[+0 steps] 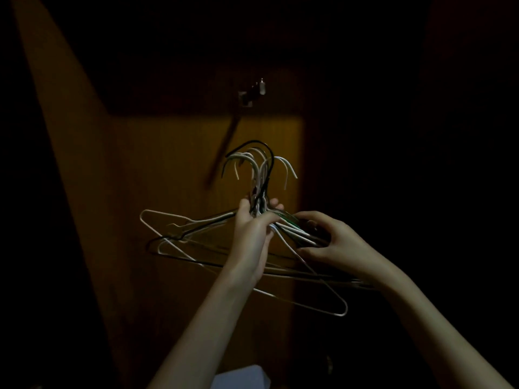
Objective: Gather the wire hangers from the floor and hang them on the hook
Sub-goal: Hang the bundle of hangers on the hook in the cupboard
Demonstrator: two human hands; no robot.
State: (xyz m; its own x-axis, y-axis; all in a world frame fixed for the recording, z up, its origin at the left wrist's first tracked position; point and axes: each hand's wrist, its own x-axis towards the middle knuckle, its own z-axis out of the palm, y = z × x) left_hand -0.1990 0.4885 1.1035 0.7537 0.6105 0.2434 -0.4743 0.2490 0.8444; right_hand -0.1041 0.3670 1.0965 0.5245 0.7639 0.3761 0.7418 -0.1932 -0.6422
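A bundle of several wire hangers, white, black and one green, is held up in front of a wooden door. My left hand grips the bundle at the necks, just below the curved tops, which point upward. My right hand holds the hangers' right shoulders, fingers curled around the wires. A metal hook is fixed to the door above, well clear of the hanger tops and with nothing on it.
The room is very dark. A lit patch of the wooden door lies behind the hangers. A pale object shows at the bottom edge. Everything to the right is black.
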